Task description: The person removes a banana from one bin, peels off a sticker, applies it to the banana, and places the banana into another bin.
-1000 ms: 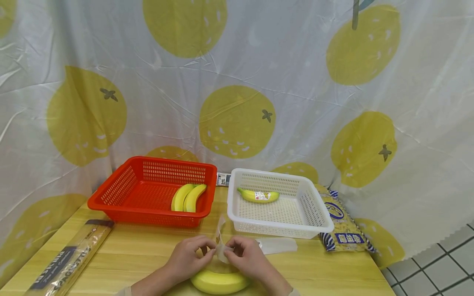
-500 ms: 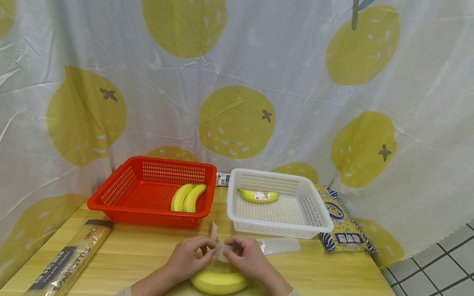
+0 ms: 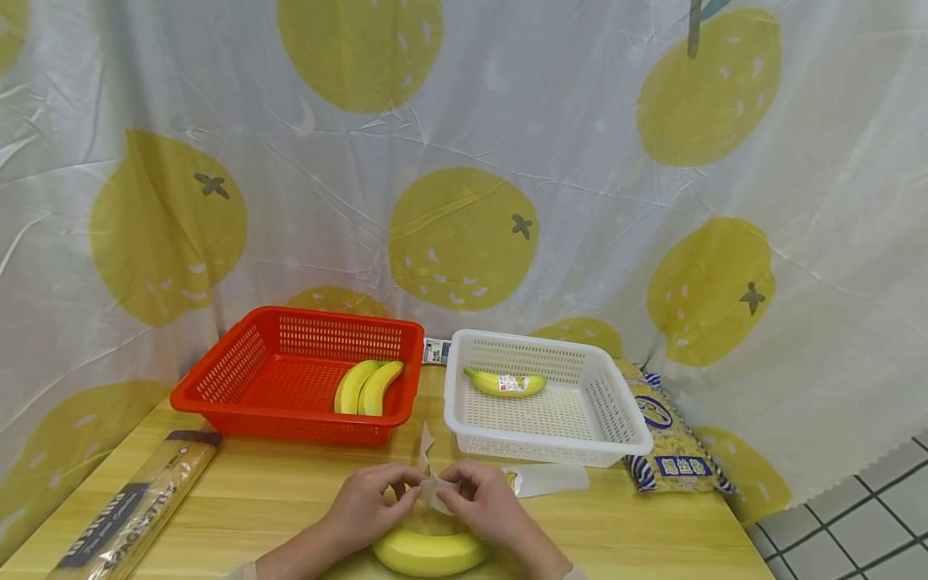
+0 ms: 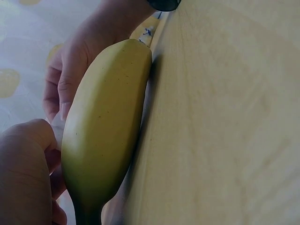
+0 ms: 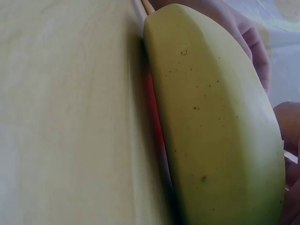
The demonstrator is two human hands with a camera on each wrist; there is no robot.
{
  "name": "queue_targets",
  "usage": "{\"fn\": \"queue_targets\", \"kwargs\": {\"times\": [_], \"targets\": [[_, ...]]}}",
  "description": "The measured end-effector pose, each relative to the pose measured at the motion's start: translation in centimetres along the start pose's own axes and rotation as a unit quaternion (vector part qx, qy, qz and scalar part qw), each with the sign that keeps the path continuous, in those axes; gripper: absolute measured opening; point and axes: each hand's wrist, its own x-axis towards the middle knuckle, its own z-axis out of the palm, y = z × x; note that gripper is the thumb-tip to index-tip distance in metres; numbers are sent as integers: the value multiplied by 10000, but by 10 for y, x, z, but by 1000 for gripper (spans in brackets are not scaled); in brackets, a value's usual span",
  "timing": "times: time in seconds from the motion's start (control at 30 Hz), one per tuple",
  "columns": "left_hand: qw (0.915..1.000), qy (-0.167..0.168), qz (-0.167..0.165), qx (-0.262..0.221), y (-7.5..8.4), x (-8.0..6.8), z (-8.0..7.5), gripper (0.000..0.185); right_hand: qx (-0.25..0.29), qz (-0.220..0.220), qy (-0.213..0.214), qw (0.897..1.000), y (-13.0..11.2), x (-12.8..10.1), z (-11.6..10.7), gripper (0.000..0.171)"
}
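Observation:
A whitish strip of label paper (image 3: pixel 425 445) stands up between my two hands in the head view. My left hand (image 3: pixel 371 503) pinches it from the left between thumb and fingers. From the other side my right hand (image 3: pixel 484 501) pinches the same strip. Just below the hands, a yellow banana (image 3: pixel 431 554) lies crosswise on the table. That banana (image 4: pixel 105 117) fills much of the left wrist view and hides part of the fingers. In the right wrist view the banana (image 5: pixel 211 117) covers most of both hands, with a bit of white paper edge (image 5: pixel 290 156) beside it.
A red basket (image 3: pixel 293 413) with two bananas (image 3: pixel 370 388) stands back left. Right of it, a white basket (image 3: pixel 544 445) holds one labelled banana (image 3: pixel 507 383). Another paper strip (image 3: pixel 554 479) lies by my right hand. Packets of spaghetti (image 3: pixel 134 511) and noodles (image 3: pixel 674 443) flank the table.
The strip's upper end has swayed left, then back right, while the hands stay almost in place. The other paper strip has shifted slightly right.

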Motion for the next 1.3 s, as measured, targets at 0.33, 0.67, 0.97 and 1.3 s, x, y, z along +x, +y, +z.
{"fn": "queue_targets", "kwargs": {"times": [0.33, 0.67, 0.97, 1.3], "targets": [[9999, 22, -124, 13, 0, -1, 0, 33, -52, -13, -86, 9999, 1, 0, -2, 6], [9998, 0, -198, 22, 1, -1, -2, 35, -232, 187, -25, 9996, 3, 0, -3, 7], [9999, 80, -86, 12, 0, -1, -2, 38, -301, 283, 52, 9991, 5, -1, -3, 5], [10000, 69, -43, -21, 1, 0, -2, 38, -557, 539, 100, 9969, 5, -1, -4, 4]]}}
